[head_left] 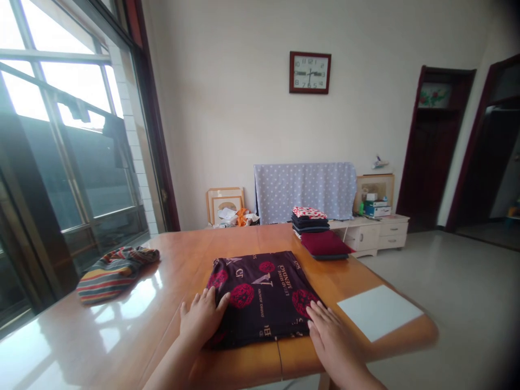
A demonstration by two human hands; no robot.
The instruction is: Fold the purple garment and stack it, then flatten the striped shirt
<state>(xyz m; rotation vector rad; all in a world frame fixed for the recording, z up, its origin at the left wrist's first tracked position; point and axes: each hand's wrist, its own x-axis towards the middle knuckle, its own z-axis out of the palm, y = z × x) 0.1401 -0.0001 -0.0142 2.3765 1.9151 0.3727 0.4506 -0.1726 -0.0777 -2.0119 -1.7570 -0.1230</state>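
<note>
A dark folded garment [270, 309] with red round patterns and pale lettering lies flat near the front edge of the wooden table [179, 271]. On its left edge rests my left hand [203, 314], fingers spread. My right hand [327, 330] lies along the right edge, its fingers stretched out over the cloth. Neither hand grips anything. Whether the cloth is a shirt or another piece cannot be made out.
A striped cloth [117, 273] lies crumpled at the table's left. Folded dark clothes [311, 222] are stacked at the far right, with a maroon folded garment [325, 244] in front. A white sheet [379, 312] lies near the right corner. Beyond stands a low white cabinet [392, 230].
</note>
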